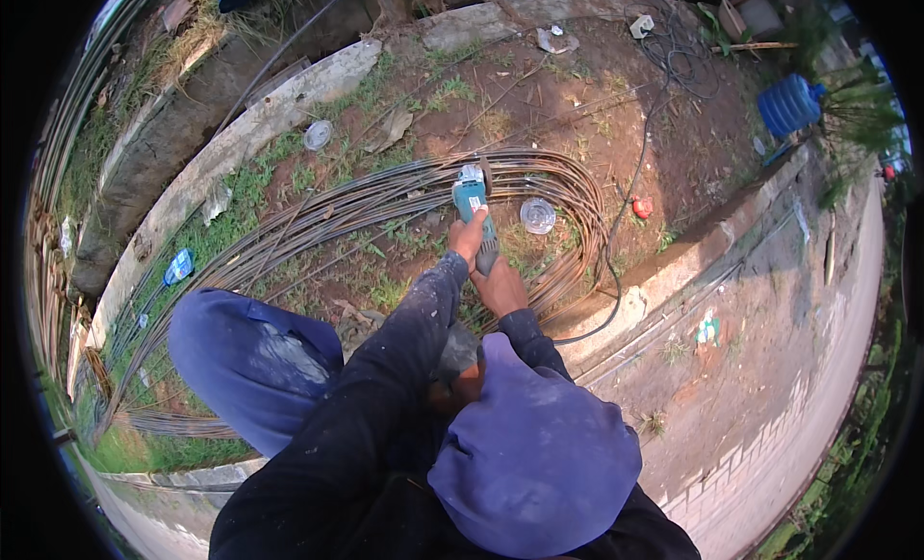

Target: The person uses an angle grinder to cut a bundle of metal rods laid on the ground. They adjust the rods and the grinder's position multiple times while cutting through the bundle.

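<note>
A teal angle grinder (470, 196) is held in both of my hands over a thick bundle of rusty steel rods (385, 182). My left hand (466, 239) wraps round the grinder's body behind its head. Further back, my right hand (501, 290) grips the dark rear end of the tool. The grinder's disc (486, 176) stands upright at the right of its head, among or just over the rods; I cannot tell whether it touches them. The bundle bends round in a U at the right and runs off toward the lower left.
A black cable (633, 190) curves past the rod bend up to a white socket box (642, 26). Low concrete kerbs (318, 87) border the grassy soil. A clear plastic cup lid (537, 216) lies inside the bend. A blue water jug (788, 106) lies at the right. My knees (539, 454) are bent close by.
</note>
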The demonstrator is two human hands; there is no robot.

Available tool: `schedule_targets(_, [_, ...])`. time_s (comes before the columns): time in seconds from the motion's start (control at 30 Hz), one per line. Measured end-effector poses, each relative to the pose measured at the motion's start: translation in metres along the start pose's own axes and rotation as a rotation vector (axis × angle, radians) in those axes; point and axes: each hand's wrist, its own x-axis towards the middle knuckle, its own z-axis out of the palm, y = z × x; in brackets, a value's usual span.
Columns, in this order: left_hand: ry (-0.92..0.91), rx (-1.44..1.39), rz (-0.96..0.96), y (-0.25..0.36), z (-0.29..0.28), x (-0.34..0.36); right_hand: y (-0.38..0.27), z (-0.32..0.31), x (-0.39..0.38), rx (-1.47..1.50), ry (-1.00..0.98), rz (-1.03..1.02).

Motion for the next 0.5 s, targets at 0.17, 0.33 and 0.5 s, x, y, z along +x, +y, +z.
schedule_targets(0.17, [0.005, -0.064, 0.018, -0.013, -0.005, 0.000, -0.002, 0.002, -0.007, -0.010, -0.021, 0.013])
schedule_targets(0.33, [-0.008, -0.021, 0.017, -0.006, -0.004, 0.011, -0.004, -0.001, 0.002, -0.003, -0.030, 0.011])
schedule_targets(0.5, [-0.003, -0.017, 0.010, 0.001, -0.001, 0.012, -0.006, -0.002, 0.007, -0.032, -0.043, 0.021])
